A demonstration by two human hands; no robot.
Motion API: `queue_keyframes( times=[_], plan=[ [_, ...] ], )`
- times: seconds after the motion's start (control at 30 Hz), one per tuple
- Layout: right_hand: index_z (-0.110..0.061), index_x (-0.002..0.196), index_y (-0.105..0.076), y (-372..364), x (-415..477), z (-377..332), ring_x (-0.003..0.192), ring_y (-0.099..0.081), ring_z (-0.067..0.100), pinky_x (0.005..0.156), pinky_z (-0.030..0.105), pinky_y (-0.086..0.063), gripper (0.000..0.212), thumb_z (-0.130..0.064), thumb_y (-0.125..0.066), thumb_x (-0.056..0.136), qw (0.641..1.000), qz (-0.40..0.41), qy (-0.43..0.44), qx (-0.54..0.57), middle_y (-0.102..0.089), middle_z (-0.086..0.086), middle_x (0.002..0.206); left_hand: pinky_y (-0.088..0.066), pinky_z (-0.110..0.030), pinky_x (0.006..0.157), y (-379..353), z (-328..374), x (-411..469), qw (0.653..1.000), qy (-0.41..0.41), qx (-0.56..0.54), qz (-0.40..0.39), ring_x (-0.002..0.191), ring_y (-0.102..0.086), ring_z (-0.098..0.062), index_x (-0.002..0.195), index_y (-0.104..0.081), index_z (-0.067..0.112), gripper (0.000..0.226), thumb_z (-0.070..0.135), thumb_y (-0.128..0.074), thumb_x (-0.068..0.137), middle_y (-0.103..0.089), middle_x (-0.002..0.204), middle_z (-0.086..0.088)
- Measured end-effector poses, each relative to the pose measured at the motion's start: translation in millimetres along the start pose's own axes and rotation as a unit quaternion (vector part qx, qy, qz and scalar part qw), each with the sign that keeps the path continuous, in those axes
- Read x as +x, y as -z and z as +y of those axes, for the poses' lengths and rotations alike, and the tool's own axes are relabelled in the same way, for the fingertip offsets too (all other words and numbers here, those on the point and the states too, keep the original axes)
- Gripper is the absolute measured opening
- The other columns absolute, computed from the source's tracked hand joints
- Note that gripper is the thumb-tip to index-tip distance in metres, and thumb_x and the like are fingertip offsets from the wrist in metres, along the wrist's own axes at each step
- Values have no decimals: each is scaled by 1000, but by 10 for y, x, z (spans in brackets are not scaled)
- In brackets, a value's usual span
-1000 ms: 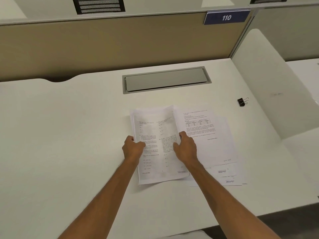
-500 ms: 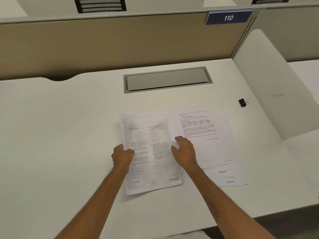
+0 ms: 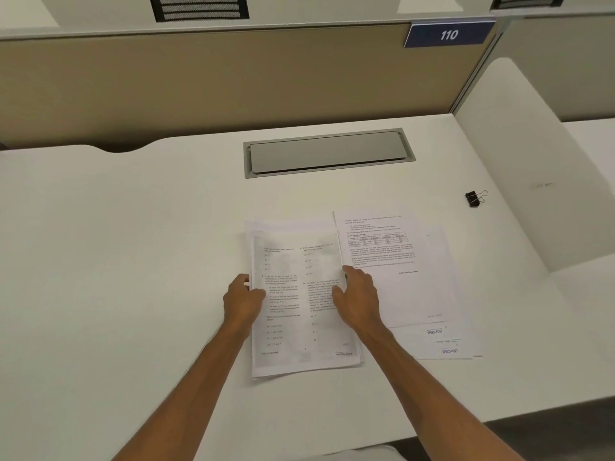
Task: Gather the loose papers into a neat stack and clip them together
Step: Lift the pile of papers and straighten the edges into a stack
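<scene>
A small pile of printed sheets (image 3: 296, 271) lies flat on the white desk (image 3: 133, 261), its edges slightly uneven. My left hand (image 3: 243, 301) holds the pile's left edge. My right hand (image 3: 357, 299) rests on the pile's right edge, fingers spread over the paper. To the right lie several more loose sheets (image 3: 409, 287), fanned out, the lower ones printed SPEED-POST. A black binder clip (image 3: 474, 198) sits alone at the far right of the desk, well away from both hands.
A grey cable hatch (image 3: 329, 154) is set into the desk behind the papers. A beige partition (image 3: 199, 81) with a blue 110 sign (image 3: 447, 34) closes the back. A white side divider (image 3: 519, 168) bounds the right.
Both hands slid the left pile to the left, away from the loose sheets on the right. The pile now lies flat and the right hand's fingers have spread.
</scene>
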State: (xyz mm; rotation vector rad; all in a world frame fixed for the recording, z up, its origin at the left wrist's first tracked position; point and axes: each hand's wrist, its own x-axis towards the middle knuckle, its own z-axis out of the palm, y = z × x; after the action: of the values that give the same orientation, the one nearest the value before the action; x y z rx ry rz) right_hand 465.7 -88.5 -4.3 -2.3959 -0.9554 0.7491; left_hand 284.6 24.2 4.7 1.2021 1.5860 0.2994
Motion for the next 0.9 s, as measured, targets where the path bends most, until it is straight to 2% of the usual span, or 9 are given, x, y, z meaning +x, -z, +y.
queue_keyframes(
  times=[0.1, 0.23, 0.37, 0.43, 0.57, 0.63, 0.7, 0.77, 0.9],
  plan=[
    [-8, 146, -43, -1, -5, -7, 134, -43, 26, 113, 40, -34, 52, -23, -56, 98, 1000, -5, -3, -1, -54, 8, 141, -51, -27, 62, -5, 17, 5, 1000, 5, 3, 2, 89, -66, -28, 107, -53, 19, 23, 4, -61, 92, -63, 104, -4],
    [-8, 146, -44, 16, -19, 53, 134, -45, 26, 113, 39, -38, 53, -22, -60, 97, 1000, 2, -7, 31, -54, 9, 142, -50, -24, 60, 61, 20, 18, 1000, 22, -8, -2, 80, -66, -24, 95, -62, 18, 19, 1, -67, 88, -68, 99, -4],
    [-10, 144, -48, 56, -44, 115, 130, -51, 24, 110, 37, -43, 53, -23, -65, 95, 996, 25, -14, 85, -55, 8, 140, -60, -39, 76, 191, -21, -22, 999, 22, -34, -5, 84, -71, -29, 106, -63, 22, 27, 2, -70, 88, -70, 100, -2],
    [-13, 142, -49, 119, -57, 117, 124, -56, 20, 103, 33, -48, 55, -25, -69, 93, 989, 15, -36, 141, -57, 5, 137, -61, -43, 77, 269, -34, -45, 997, 15, -67, -17, 83, -74, -27, 105, -66, 22, 30, -1, -69, 87, -75, 99, -2],
    [-17, 137, -54, 361, -106, 119, 105, -69, 17, 83, 26, -54, 57, -29, -77, 86, 952, -56, -62, 293, -71, 0, 119, -59, -34, 70, 352, 68, -185, 989, -4, -138, -56, 81, -75, -21, 106, -69, 20, 35, -8, -67, 86, -77, 91, 3],
    [-13, 128, -60, 521, -124, 160, 101, -74, 21, 80, 29, -59, 45, -19, -76, 87, 923, -89, -51, 371, -76, 3, 110, -60, -33, 69, 313, 163, -252, 985, -17, -150, -87, 84, -76, -22, 108, -69, 21, 36, -8, -67, 86, -79, 94, 1],
    [-9, 123, -65, 701, -112, 246, 99, -75, 26, 83, 38, -61, 38, -11, -75, 87, 906, -95, -42, 410, -77, 7, 110, -61, -32, 70, 200, 260, -305, 982, -32, -146, -116, 86, -77, -22, 111, -69, 20, 35, -6, -68, 87, -79, 97, 0],
    [-7, 120, -66, 881, -60, 350, 96, -76, 27, 84, 43, -61, 35, -8, -76, 86, 910, -70, -49, 405, -77, 10, 109, -61, -34, 73, 24, 354, -333, 980, -44, -135, -136, 89, -77, -22, 113, -69, 18, 34, -4, -69, 87, -79, 100, 0],
    [-5, 107, -65, 1136, 90, 631, 85, -77, 23, 76, 38, -64, 22, -10, -75, 88, 944, -4, -86, 320, -77, 9, 102, -62, -40, 79, -495, 472, -335, 985, -49, -101, -133, 89, -77, -22, 112, -71, 16, 34, -1, -74, 83, -79, 99, 1]
  ],
)
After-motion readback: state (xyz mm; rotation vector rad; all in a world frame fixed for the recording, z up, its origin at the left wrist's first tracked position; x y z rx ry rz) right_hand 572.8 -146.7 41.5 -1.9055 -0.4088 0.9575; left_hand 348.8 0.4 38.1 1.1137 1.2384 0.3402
